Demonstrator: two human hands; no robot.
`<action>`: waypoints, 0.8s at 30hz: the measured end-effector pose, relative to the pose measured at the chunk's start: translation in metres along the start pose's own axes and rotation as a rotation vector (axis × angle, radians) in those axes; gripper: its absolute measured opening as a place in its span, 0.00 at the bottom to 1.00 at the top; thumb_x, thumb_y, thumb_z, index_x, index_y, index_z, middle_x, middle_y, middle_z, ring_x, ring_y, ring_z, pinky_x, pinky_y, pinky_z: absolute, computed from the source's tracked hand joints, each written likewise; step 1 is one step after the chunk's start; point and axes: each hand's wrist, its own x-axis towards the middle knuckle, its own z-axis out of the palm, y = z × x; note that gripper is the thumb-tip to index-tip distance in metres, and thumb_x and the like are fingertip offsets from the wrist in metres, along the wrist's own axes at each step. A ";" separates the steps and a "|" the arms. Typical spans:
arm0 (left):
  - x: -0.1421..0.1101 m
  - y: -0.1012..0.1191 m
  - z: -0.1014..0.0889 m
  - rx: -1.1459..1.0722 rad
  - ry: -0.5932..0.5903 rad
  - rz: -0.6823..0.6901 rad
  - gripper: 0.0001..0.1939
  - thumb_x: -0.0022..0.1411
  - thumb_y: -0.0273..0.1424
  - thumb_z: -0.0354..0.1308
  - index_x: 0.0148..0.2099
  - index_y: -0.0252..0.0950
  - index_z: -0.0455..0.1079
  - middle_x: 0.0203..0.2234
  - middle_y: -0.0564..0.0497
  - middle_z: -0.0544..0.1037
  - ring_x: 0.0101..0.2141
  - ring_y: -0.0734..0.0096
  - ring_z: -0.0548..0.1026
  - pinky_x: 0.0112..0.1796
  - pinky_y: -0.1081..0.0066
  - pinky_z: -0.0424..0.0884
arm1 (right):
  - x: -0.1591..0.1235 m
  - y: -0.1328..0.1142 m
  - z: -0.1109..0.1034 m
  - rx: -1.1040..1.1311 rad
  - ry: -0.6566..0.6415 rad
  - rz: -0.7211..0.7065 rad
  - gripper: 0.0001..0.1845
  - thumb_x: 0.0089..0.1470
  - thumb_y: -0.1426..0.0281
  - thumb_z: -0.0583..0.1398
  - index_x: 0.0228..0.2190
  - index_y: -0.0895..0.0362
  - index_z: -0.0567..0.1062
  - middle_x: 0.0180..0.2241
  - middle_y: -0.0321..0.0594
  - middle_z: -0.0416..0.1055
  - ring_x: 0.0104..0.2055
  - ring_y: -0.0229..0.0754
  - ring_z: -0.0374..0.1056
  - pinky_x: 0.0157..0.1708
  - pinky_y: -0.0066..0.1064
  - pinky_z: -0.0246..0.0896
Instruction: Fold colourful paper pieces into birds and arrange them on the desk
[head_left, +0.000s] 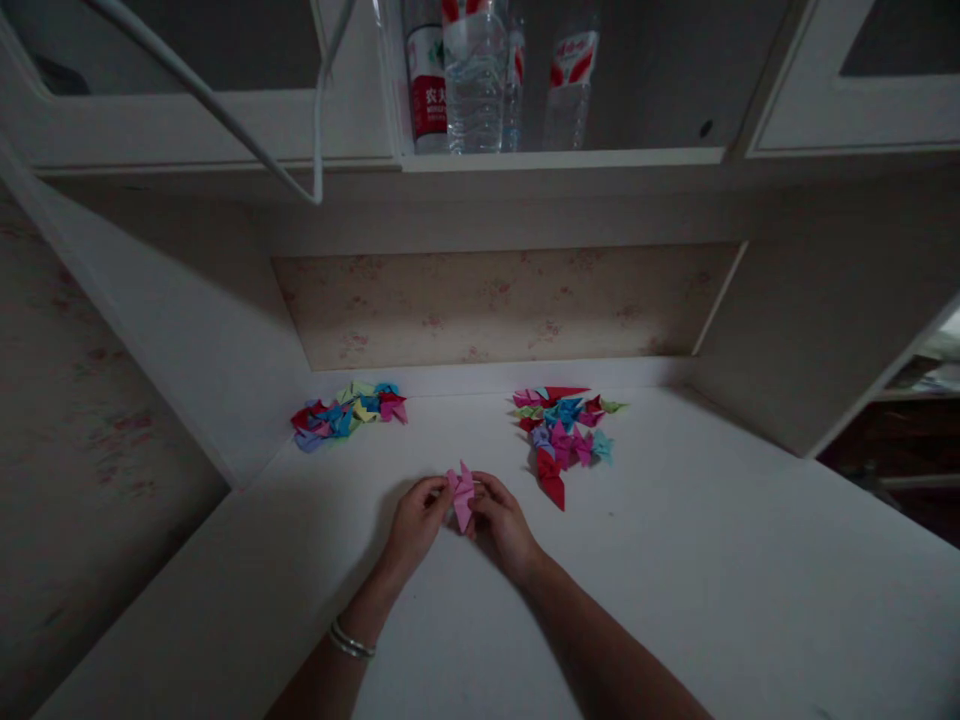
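Observation:
A pink folded paper crane (463, 497) is held between my two hands, just above the white desktop. My left hand (417, 517) pinches its left side with thumb and fingers closed; a bracelet circles that wrist. On the other side, my right hand (504, 520) grips the right edge, its fingers partly behind the paper. Beyond my right hand lies a loose group of folded paper pieces (561, 443) in red, magenta, blue and green, a red one nearest me. Farther left, a tighter pile of colourful folded paper pieces (346, 412) rests by the side panel.
The white desktop (675, 560) runs under both arms, closed in by a left side panel (187, 300) and a right one (795, 320). Overhead, a shelf (637, 157) carries several plastic bottles (476, 85). A white cable (217, 105) hangs at upper left.

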 end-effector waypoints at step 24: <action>0.050 0.081 0.083 0.191 -0.349 0.086 0.13 0.54 0.39 0.57 0.37 0.35 0.71 0.24 0.53 0.75 0.21 0.73 0.72 0.22 0.76 0.65 | 0.011 0.009 -0.010 -0.237 0.036 0.020 0.20 0.54 0.54 0.50 0.27 0.59 0.68 0.17 0.35 0.67 0.14 0.33 0.60 0.15 0.24 0.53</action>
